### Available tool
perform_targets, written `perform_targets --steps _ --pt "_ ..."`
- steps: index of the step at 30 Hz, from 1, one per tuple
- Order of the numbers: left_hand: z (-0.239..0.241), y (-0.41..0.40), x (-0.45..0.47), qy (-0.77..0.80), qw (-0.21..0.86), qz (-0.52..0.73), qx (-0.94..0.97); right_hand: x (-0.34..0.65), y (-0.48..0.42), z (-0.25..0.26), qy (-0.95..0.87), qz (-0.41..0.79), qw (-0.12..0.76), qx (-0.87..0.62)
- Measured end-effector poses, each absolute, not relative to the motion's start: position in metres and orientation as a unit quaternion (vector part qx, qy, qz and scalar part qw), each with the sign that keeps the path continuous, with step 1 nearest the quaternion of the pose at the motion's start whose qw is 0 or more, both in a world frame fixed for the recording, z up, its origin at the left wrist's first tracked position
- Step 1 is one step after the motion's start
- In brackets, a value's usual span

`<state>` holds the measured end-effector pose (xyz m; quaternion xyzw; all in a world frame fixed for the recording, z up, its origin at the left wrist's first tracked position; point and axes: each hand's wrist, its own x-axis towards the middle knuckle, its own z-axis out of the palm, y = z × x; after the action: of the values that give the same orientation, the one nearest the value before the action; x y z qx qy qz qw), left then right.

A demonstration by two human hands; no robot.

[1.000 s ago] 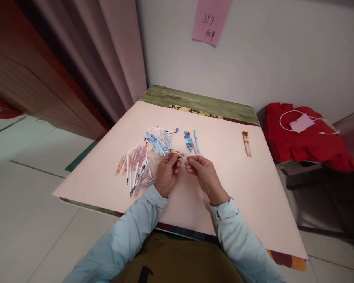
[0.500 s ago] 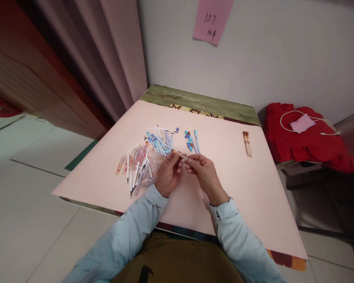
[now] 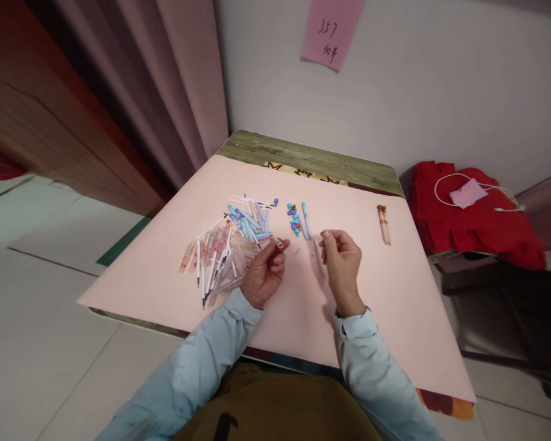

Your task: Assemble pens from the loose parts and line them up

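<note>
My left hand is closed on a short orange-brown pen cap, its open end facing right. To its right, my right hand pinches a pale see-through strip that hangs blurred below the fingertips; its kind is unclear. Just beyond my left hand lie blue and purple pen barrels. White pen refills with dark tips and pinkish clear pen parts are heaped to the left. Small blue and brown caps lie ahead, beside a few blue pen barrels.
Two brown-topped pens lie together at the right of the pink-covered table. A red cloth with a white cord and pink note sits beyond the right edge. A wall stands behind the table.
My hands were together at the cap; now my right hand has drawn away to the right with the pale strip. The cap has stayed in my left hand.
</note>
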<state>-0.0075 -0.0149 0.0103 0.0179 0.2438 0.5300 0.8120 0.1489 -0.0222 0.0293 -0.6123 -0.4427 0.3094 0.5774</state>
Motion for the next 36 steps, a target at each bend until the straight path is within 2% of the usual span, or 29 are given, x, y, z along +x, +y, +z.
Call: perform_targets --steps 4,8,14,20,24,30,33,36 --pt "0.013 -0.015 -0.011 0.226 0.810 0.541 0.002 0.164 -0.017 0.021 -0.572 0.100 0.414 -0.701" --pt "0.013 -0.016 -0.013 0.220 0.809 0.545 -0.012 0.173 -0.016 0.018 -0.629 0.072 0.270 -0.726" --pt "0.014 -0.018 -0.013 0.231 0.824 0.517 -0.014 0.189 -0.016 0.021 -0.649 0.123 0.224 -0.717" --pt "0.011 -0.019 -0.013 0.236 0.834 0.498 -0.012 0.178 -0.015 0.014 -0.670 0.095 0.175 -0.715" --pt "0.009 -0.020 -0.010 0.244 0.834 0.495 -0.009 0.171 -0.016 0.014 -0.688 0.064 0.199 -0.695" --pt "0.005 -0.020 -0.004 0.271 0.831 0.485 -0.032 0.151 -0.029 0.032 -0.710 0.059 0.425 -0.558" --pt "0.006 -0.019 -0.001 0.284 0.824 0.488 -0.040 0.142 -0.035 0.032 -0.753 0.059 0.417 -0.505" --pt "0.008 -0.019 0.000 0.294 0.816 0.497 -0.036 0.137 -0.037 0.027 -0.763 0.045 0.383 -0.519"
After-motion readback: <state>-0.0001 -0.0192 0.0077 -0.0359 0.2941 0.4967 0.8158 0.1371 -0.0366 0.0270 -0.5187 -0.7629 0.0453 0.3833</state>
